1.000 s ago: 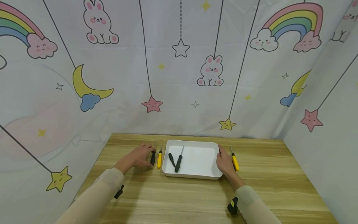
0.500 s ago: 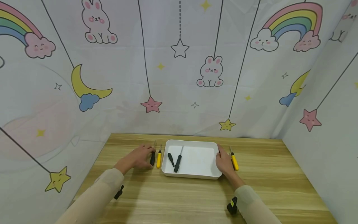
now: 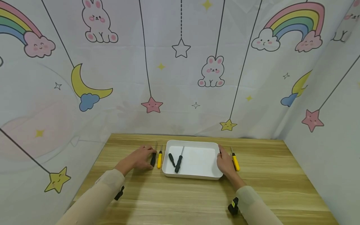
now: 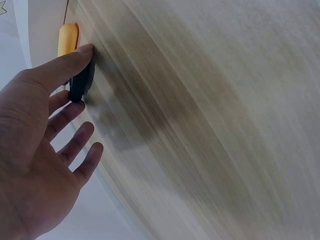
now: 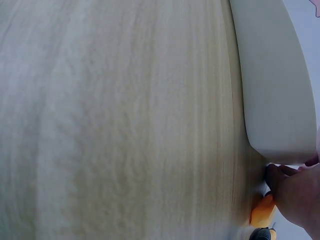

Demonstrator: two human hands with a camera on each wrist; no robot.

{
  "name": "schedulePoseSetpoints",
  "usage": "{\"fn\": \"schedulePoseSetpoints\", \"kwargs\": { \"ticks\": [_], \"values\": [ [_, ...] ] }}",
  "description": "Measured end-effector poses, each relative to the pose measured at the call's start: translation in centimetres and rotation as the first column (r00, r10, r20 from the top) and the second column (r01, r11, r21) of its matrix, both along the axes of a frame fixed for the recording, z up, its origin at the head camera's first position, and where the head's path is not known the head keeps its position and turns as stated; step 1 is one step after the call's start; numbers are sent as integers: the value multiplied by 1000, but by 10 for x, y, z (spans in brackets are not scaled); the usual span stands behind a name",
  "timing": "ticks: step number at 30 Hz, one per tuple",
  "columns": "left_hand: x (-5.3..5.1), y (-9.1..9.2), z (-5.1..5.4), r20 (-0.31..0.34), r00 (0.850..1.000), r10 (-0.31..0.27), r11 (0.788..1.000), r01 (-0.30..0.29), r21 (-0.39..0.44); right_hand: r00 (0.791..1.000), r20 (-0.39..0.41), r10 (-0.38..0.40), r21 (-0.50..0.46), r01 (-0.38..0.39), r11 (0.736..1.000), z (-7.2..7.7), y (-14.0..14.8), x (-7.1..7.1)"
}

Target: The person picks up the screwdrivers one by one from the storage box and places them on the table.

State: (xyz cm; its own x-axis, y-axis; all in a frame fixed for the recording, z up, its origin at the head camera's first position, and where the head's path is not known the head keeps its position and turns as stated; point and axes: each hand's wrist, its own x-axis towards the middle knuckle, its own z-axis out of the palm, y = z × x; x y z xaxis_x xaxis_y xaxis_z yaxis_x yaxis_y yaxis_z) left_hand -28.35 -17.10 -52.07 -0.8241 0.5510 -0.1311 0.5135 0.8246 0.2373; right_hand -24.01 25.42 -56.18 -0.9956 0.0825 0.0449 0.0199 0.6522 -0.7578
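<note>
Closest to the camera it's a pair of beige sleeves point(image 3: 95, 195) reaching in over a wood-grain table point(image 3: 174, 200), with a chunky black wrist strap point(image 3: 233, 207) poking out by the right cuff. The left hand point(image 3: 139, 158) has a black-handled screwdriver point(image 3: 153, 160) pinched between thumb and fingertips, other fingers loose and spread; that one's lying on the table left of the tray. The right hand point(image 3: 226, 164) is curled round the right end of the white tray point(image 3: 201, 177), holding it by the side. In the tray's left half there's a long black screwdriver point(image 3: 178, 164) and a stubby black screwdriver point(image 3: 171, 159), handles angled apart. One yellow screwdriver point(image 3: 159, 160) sits between the pinched one and the tray, and a second yellow-handled driver point(image 3: 236, 163) is just right of the right hand. Behind it all hangs a white backdrop point(image 3: 180, 122) with cartoon bunnies, stars and rainbows.
</note>
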Motion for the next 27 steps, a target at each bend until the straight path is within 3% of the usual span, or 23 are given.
{"fn": "schedulePoseSetpoints", "kwargs": {
  "ticks": [21,27],
  "values": [
    [-15,-3,-1,46,999,0,1000,1,-15,1000,10,-23,-2,23,1000,0,-4,-5],
    [-16,-2,8,39,999,-8,999,9,-31,1000,7,-30,-8,30,1000,-1,-4,-5]
  ]
}}
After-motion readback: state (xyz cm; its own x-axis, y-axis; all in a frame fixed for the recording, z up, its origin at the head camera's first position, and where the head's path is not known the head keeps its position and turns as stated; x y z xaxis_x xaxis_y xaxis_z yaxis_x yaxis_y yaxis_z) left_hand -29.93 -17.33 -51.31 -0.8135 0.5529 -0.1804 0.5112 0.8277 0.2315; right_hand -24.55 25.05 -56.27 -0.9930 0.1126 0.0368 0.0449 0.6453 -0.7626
